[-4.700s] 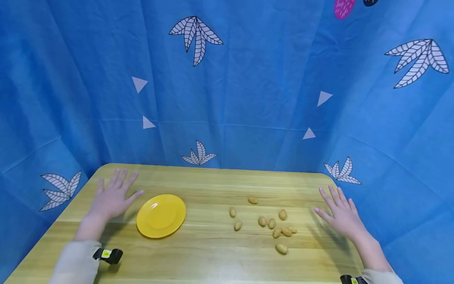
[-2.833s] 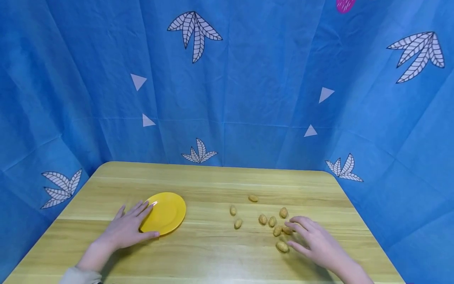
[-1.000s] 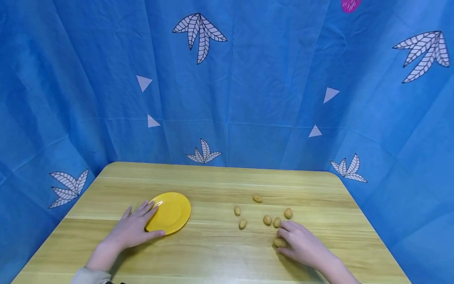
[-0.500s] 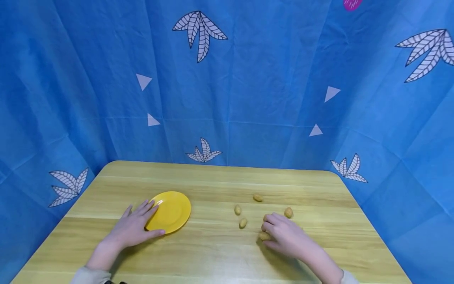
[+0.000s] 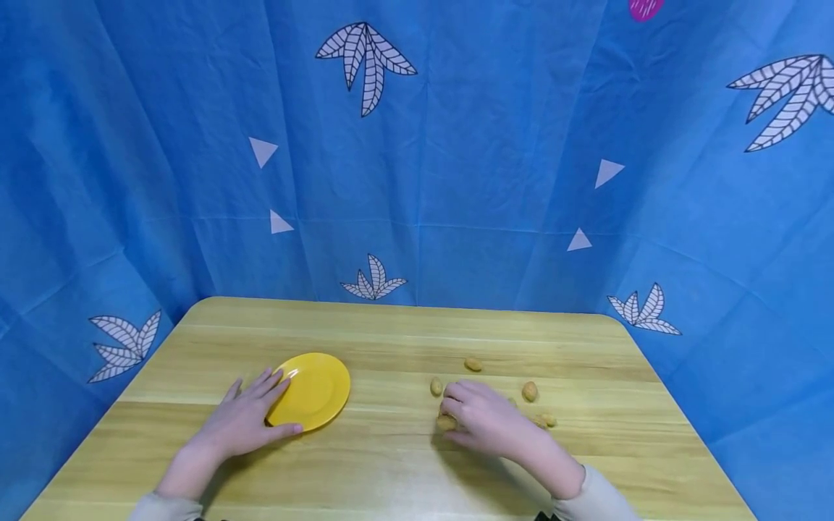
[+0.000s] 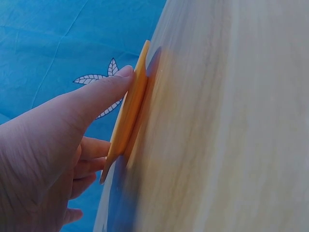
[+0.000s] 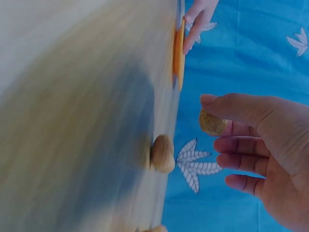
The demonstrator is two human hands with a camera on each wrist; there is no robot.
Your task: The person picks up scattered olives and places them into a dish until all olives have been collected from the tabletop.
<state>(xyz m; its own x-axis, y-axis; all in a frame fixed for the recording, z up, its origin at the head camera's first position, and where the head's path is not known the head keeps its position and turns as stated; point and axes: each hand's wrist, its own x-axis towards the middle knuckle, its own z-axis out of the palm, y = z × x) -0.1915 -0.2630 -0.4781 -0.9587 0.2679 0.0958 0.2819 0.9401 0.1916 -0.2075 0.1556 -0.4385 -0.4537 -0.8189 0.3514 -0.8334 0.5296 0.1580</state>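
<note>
A yellow plate (image 5: 319,394) lies on the table's left half. My left hand (image 5: 241,425) rests at its left rim, fingers fairly straight over the edge; in the left wrist view the thumb (image 6: 104,94) touches the rim of the plate (image 6: 128,113). My right hand (image 5: 489,420) pinches a tan peanut (image 7: 212,123) between thumb and forefinger, a little above the table, its other fingers bent. Below it in the right wrist view another peanut (image 7: 162,153) sits on the tabletop. One more peanut (image 5: 436,386) lies just left of the right hand.
Further peanuts lie about: one at the back (image 5: 473,365), one behind the right wrist (image 5: 530,391), and some partly hidden by the right forearm (image 5: 547,420). The wooden table (image 5: 391,463) ends at a blue patterned curtain (image 5: 482,181).
Both hands came in from the table's sides, the left onto the plate rim, the right among the peanuts. Lately the right hand has moved left with its peanut; the left stays still.
</note>
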